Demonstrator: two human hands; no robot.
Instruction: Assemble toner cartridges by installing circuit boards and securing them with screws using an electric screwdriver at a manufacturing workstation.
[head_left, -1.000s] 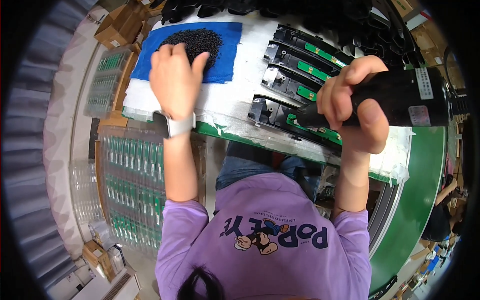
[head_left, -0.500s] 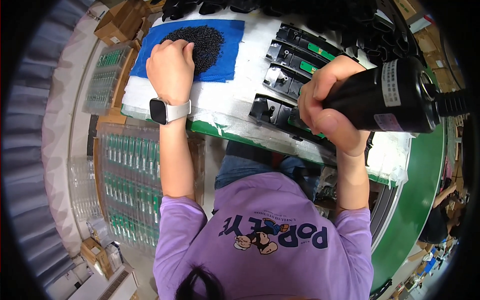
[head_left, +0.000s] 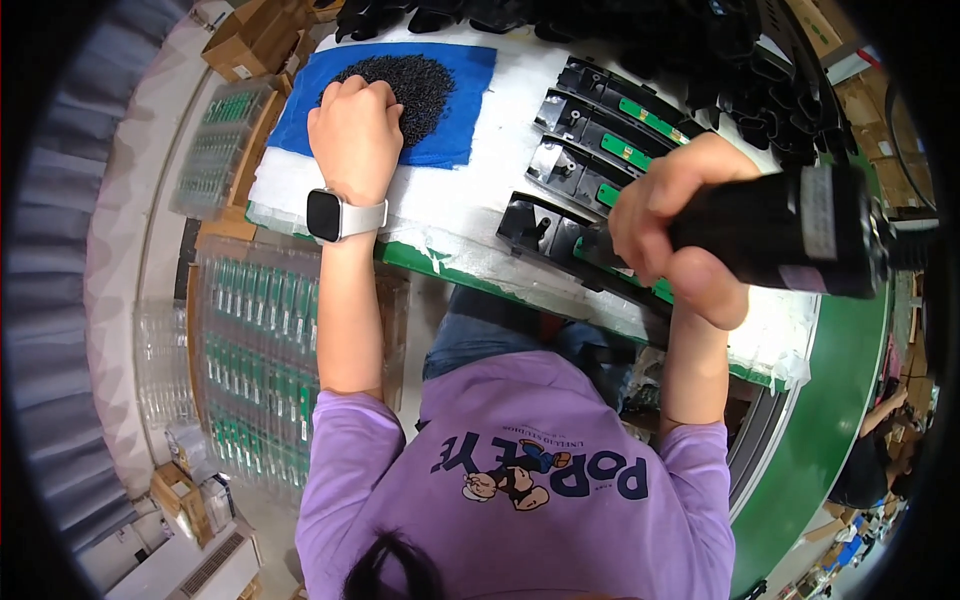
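Note:
My left hand [head_left: 358, 140], palm down with curled fingers, is at the near left side of a heap of small black screws [head_left: 425, 100]. Its fingertips are hidden, so I cannot see what they pinch. The heap lies on a blue cloth [head_left: 478, 85]. In my right hand [head_left: 680, 215] is a thick black electric screwdriver [head_left: 775, 235], fingers wrapped round its body, with a cable at its rear. It is held over a row of long black plastic housings [head_left: 555, 160] fitted with green circuit boards [head_left: 625, 150]. The screwdriver's tip, above the nearest housing, cannot be made out clearly.
White sheeting [head_left: 430, 205] covers the table, whose edge is green [head_left: 420, 262]. More black plastic parts [head_left: 640, 45] are piled at the far side. Clear trays of green boards [head_left: 260, 350] stand at the left. A person [head_left: 875, 440] is at the far right.
My right hand has brought the screwdriver a little nearer to me, uncovering more of the green boards. My left hand has shifted slightly right at the screw heap.

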